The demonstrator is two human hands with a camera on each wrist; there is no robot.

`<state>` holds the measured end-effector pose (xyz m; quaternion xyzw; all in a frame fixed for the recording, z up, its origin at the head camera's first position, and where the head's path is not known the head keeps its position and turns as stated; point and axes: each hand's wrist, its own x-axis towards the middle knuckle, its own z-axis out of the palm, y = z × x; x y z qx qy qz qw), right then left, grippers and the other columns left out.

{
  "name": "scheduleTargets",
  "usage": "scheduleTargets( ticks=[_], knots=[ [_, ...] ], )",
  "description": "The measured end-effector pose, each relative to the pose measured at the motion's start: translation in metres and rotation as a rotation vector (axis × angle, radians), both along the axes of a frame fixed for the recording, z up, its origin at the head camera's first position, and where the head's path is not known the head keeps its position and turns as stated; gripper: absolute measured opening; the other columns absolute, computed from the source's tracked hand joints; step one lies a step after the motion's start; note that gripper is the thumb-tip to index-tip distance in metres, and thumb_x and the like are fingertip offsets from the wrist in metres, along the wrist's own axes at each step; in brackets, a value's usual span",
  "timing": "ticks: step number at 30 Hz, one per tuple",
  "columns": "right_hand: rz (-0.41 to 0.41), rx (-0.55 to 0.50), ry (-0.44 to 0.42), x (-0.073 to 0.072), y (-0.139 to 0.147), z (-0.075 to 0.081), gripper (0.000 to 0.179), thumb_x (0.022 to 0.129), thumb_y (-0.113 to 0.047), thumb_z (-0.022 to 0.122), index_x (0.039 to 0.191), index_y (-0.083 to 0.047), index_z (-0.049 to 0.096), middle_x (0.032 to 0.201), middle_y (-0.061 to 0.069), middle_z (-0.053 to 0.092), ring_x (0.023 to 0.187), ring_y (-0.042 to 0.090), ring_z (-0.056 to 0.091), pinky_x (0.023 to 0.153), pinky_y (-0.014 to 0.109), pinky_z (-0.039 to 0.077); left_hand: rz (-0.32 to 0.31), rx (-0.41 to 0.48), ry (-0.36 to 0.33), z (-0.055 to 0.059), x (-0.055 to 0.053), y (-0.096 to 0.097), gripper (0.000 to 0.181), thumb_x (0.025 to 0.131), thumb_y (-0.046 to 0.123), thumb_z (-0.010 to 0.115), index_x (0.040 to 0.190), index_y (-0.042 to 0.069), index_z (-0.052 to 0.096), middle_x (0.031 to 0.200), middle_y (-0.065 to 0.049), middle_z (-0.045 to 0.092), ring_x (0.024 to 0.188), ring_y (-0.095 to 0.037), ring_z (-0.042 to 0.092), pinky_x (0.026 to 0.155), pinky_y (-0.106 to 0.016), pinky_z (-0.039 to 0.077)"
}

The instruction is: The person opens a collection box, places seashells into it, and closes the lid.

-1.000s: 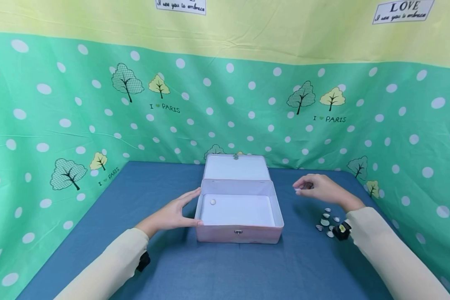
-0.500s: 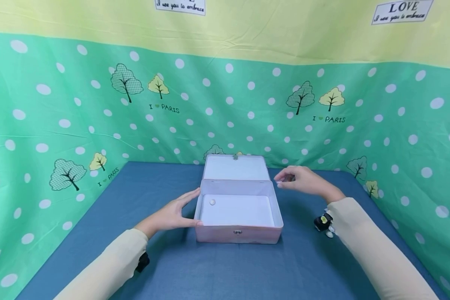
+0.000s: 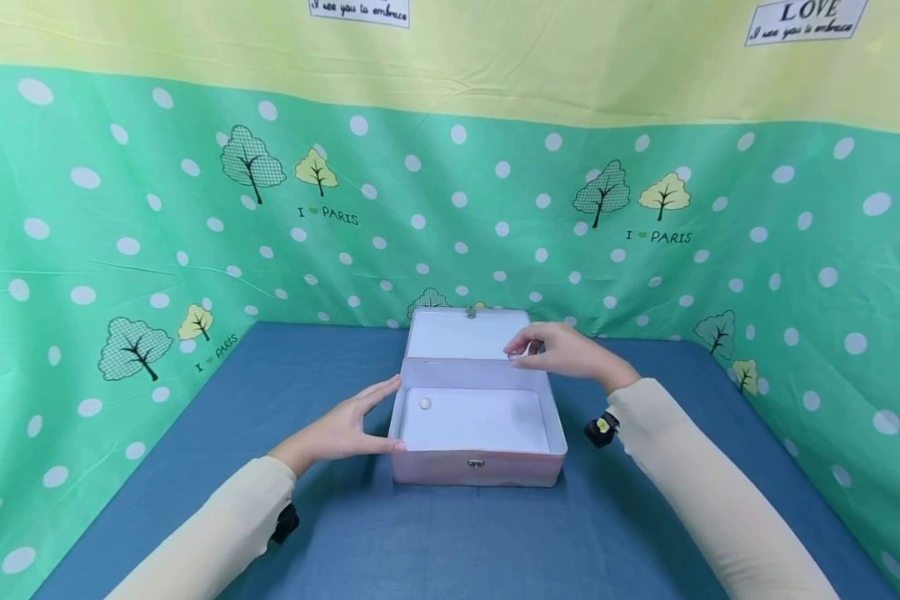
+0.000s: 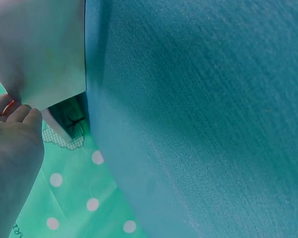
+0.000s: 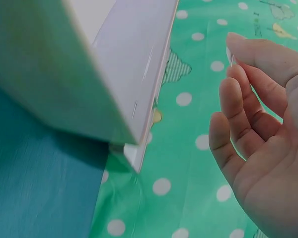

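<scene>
A pink tin box point(image 3: 517, 469) with a pale inside stands on the table, its hinged lid point(image 3: 450, 335) folded back. One small pale round disc point(image 3: 425, 403) lies on the box floor, towards the left. My left hand point(image 3: 339, 430) rests along the box's left side, fingers extended and thumb at the front-left rim. Over the back right of the box is my right hand point(image 3: 566, 348). Between thumb and fingertip it pinches a small thin whitish disc point(image 5: 229, 53), seen nearly edge-on in the right wrist view.
A metal catch point(image 3: 476, 463) sits on the box front. Blue cloth point(image 3: 450, 542) covers the table. Behind it hangs a green dotted curtain point(image 3: 390, 242). The right sleeve point(image 3: 690, 467) hides the spot where several small discs lay.
My right hand has moved left with the pinched disc, from beside the box to above its back right part. The right forearm has come over the loose discs. My left hand has stayed put.
</scene>
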<state>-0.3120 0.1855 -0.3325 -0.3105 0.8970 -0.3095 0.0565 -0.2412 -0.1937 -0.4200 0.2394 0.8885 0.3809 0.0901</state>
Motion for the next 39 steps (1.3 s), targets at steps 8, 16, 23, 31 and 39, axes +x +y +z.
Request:
scheduleTargets(
  ticks=[8, 16, 23, 31, 39],
  knots=[
    [0.064, 0.008, -0.003, -0.012, -0.025, -0.006, 0.02, 0.094, -0.02, 0.073, 0.114, -0.014, 0.074, 0.107, -0.003, 0.069, 0.094, 0.017, 0.061, 0.082, 0.035, 0.053, 0.003, 0.004, -0.01, 0.002, 0.001, 0.001, 0.104, 0.081, 0.052, 0.081, 0.162, 0.02, 0.023, 0.166, -0.005, 0.018, 0.15, -0.034, 0.017, 0.108, -0.066, 0.028],
    [0.116, -0.009, -0.04, -0.02, -0.046, -0.017, 0.025, 0.095, -0.019, 0.072, 0.116, -0.005, 0.073, 0.107, 0.0, 0.07, 0.095, 0.018, 0.063, 0.081, 0.033, 0.053, -0.005, 0.013, -0.006, -0.001, 0.0, 0.0, 0.102, 0.082, 0.051, 0.08, 0.162, 0.021, 0.023, 0.166, -0.004, 0.018, 0.15, -0.035, 0.016, 0.108, -0.067, 0.028],
    [0.107, -0.017, -0.086, -0.024, -0.062, -0.027, 0.022, 0.094, -0.013, 0.073, 0.114, -0.004, 0.074, 0.104, -0.003, 0.07, 0.093, 0.017, 0.063, 0.083, 0.032, 0.052, -0.003, 0.014, -0.006, -0.002, -0.002, 0.0, 0.102, 0.082, 0.051, 0.08, 0.162, 0.022, 0.023, 0.166, -0.005, 0.018, 0.15, -0.034, 0.016, 0.108, -0.066, 0.028],
    [0.102, 0.001, -0.123, -0.028, -0.078, -0.039, 0.02, 0.093, -0.015, 0.073, 0.112, -0.009, 0.075, 0.1, -0.006, 0.07, 0.093, 0.014, 0.062, 0.082, 0.03, 0.052, 0.007, 0.01, -0.018, -0.003, -0.002, 0.0, 0.103, 0.082, 0.051, 0.08, 0.162, 0.022, 0.023, 0.166, -0.007, 0.018, 0.15, -0.035, 0.017, 0.108, -0.067, 0.027],
    [0.105, 0.035, -0.127, -0.03, -0.089, -0.051, 0.017, 0.094, -0.019, 0.073, 0.11, -0.012, 0.076, 0.095, -0.007, 0.069, 0.09, 0.012, 0.062, 0.08, 0.029, 0.052, 0.01, 0.012, -0.01, -0.002, -0.001, 0.001, 0.103, 0.082, 0.051, 0.081, 0.162, 0.021, 0.023, 0.166, -0.007, 0.018, 0.15, -0.035, 0.017, 0.108, -0.067, 0.026]
  ],
)
